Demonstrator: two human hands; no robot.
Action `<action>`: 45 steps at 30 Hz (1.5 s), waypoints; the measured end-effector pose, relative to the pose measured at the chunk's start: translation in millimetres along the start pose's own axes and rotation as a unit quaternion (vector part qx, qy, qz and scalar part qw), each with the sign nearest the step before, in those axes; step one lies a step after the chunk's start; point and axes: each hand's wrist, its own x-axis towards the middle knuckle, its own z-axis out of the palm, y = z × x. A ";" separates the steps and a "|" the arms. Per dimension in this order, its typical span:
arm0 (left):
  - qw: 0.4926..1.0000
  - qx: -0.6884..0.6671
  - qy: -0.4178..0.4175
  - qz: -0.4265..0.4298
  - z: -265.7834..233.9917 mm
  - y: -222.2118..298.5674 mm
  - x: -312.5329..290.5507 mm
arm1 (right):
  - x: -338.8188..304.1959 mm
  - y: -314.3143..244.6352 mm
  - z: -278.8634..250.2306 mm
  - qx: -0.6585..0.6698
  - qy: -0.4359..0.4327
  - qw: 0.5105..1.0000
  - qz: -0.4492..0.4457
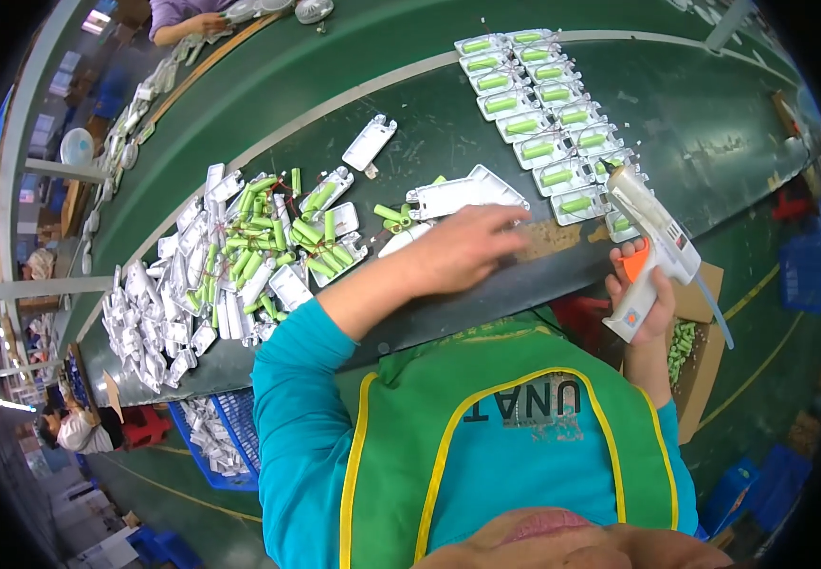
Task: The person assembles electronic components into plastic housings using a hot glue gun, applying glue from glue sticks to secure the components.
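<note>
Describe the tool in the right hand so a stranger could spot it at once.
Start at the green belt and its rows of white trays holding green cells. At their near end the right hand grips a white glue gun. Its orange trigger sets it apart.

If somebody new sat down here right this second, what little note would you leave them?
Left hand: reaching over the green table, resting on a white plastic cover; whether it grips it is unclear.
Right hand: holds the white glue gun upright by its handle, finger on the orange trigger, nozzle pointing up near the filled rows.
Done: two neat rows of white covers with green batteries fitted, far right.
Left: a loose heap of green batteries and empty white covers to the left, plus a blue crate of covers below the table edge.
</note>
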 end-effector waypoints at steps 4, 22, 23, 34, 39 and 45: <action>0.997 0.071 0.010 -0.006 10.7 11.6 -5.3 | -1.5 -1.5 -2.4 -0.005 -0.004 1.000 -0.010; 0.915 0.092 0.266 -0.289 -63.2 -69.8 -16.5 | -8.6 1.8 -3.7 -0.004 0.012 1.000 -0.012; 0.918 0.070 0.272 -0.279 -65.7 -61.2 -15.5 | -9.0 2.1 -4.4 -0.005 0.003 1.000 -0.018; 0.995 0.097 -0.012 0.011 15.6 1.2 -8.9 | -8.1 5.0 1.4 -0.004 0.021 1.000 -0.013; 0.990 0.100 -0.013 -0.102 11.0 -19.4 -8.6 | -12.6 5.3 -2.6 -0.010 0.023 1.000 -0.013; 0.948 0.235 -0.105 -0.186 -21.9 -36.7 -30.6 | -14.4 3.0 -6.5 -0.005 0.017 1.000 -0.017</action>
